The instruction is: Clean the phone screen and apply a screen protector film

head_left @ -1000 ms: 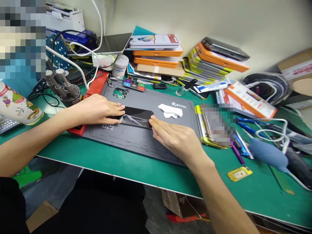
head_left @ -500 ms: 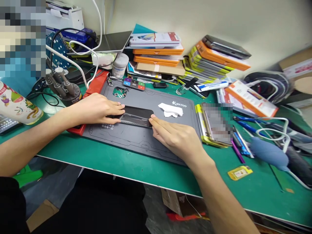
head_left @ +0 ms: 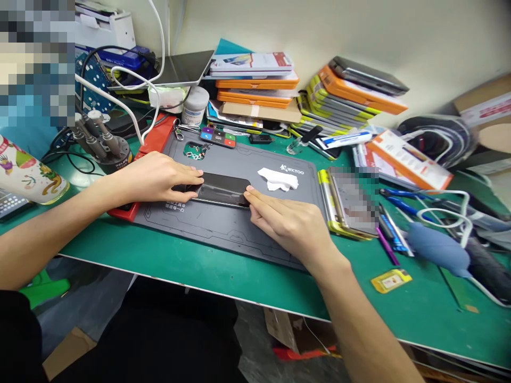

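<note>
A black smartphone (head_left: pixel 223 190) lies on the dark grey work mat (head_left: pixel 223 229), its glossy screen facing up. My left hand (head_left: pixel 165 178) grips its left end, thumb along the near edge and fingers over the top, hiding that end. At the right end, the fingertips of my right hand (head_left: pixel 285 215) press on the phone's corner, with the other fingers curled under. A crumpled white tissue (head_left: pixel 279 179) rests on the mat beyond my right hand. Tiny screws and parts lie in the mat's green recess (head_left: pixel 195 151) behind my left hand.
Screwdrivers stand in a round holder (head_left: pixel 107 151) at left, near a patterned cup (head_left: pixel 30 173). Stacked orange boxes (head_left: pixel 257 84) line the wall. To the right are phone parts in yellow frames (head_left: pixel 329 207), a blue air blower (head_left: pixel 439 249) and a yellow packet (head_left: pixel 391 280).
Both hands keep nearly the same hold on the phone. The whole view has shifted slightly.
</note>
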